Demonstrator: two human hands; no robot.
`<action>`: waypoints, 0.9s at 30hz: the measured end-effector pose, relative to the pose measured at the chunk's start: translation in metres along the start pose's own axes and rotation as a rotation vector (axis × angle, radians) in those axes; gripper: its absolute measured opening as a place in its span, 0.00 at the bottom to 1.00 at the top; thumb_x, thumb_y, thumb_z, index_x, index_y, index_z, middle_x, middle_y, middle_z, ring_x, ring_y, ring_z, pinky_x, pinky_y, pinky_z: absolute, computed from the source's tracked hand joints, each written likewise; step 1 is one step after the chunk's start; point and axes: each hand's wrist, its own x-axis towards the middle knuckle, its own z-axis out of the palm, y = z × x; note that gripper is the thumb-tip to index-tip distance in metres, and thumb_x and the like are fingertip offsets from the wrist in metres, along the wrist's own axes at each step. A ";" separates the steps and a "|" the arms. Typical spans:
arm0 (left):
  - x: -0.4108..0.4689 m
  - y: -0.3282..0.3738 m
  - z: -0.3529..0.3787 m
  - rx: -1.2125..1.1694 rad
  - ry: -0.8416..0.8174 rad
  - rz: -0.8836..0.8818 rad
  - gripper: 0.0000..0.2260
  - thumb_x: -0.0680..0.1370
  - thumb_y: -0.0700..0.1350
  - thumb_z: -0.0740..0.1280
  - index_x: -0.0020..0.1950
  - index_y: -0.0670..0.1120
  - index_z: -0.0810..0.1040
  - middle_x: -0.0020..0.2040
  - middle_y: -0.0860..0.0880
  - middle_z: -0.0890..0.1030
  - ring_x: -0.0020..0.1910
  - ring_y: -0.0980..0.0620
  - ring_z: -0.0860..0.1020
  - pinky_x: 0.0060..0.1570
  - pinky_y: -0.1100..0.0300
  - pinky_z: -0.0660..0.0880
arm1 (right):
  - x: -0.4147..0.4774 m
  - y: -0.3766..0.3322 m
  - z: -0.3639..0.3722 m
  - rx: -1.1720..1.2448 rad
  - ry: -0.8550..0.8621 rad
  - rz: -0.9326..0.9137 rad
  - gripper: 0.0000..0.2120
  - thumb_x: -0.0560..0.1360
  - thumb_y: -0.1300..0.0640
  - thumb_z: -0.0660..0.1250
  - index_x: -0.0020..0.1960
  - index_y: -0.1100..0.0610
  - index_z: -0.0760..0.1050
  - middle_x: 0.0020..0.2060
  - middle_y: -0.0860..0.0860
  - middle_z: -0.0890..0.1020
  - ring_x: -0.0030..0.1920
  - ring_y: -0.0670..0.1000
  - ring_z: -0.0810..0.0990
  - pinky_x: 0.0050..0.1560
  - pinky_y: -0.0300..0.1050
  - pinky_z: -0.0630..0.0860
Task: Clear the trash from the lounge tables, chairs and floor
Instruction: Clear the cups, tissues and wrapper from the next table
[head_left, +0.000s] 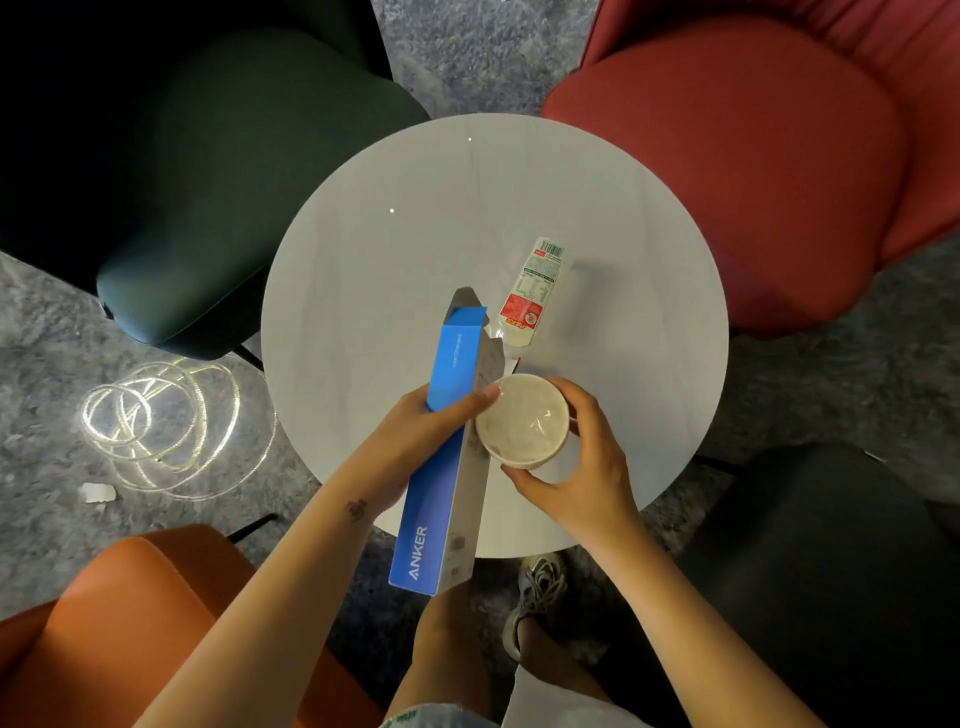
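Left hand grips box; right hand grips cup. Both hands full: wrapper likely left on table, or cup drops.

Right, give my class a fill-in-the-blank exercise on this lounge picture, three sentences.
1. The left hand holds a long ____ box.
2. The right hand grips the white cup at the round ____.
3. The wrapper lies nearest the ____ chair.
Missing words: blue; table; red.
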 end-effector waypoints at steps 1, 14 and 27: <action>0.000 0.000 0.000 0.011 0.013 0.000 0.25 0.64 0.63 0.69 0.49 0.44 0.78 0.40 0.46 0.83 0.38 0.50 0.82 0.40 0.57 0.78 | -0.001 0.000 0.000 0.007 0.002 0.008 0.39 0.61 0.54 0.80 0.65 0.63 0.66 0.61 0.56 0.75 0.60 0.47 0.73 0.57 0.35 0.74; 0.018 -0.022 -0.028 0.528 0.710 0.105 0.10 0.73 0.47 0.67 0.40 0.44 0.68 0.33 0.51 0.71 0.30 0.51 0.71 0.27 0.59 0.65 | 0.001 0.052 -0.002 -0.096 0.043 0.156 0.38 0.58 0.63 0.80 0.64 0.63 0.66 0.60 0.56 0.75 0.59 0.48 0.72 0.56 0.39 0.71; 0.035 -0.043 -0.022 0.741 0.742 0.004 0.16 0.77 0.49 0.64 0.58 0.40 0.69 0.39 0.47 0.71 0.36 0.46 0.69 0.34 0.56 0.63 | -0.004 0.066 0.001 -0.066 0.020 0.188 0.44 0.60 0.61 0.80 0.69 0.66 0.60 0.65 0.59 0.70 0.65 0.50 0.67 0.63 0.35 0.65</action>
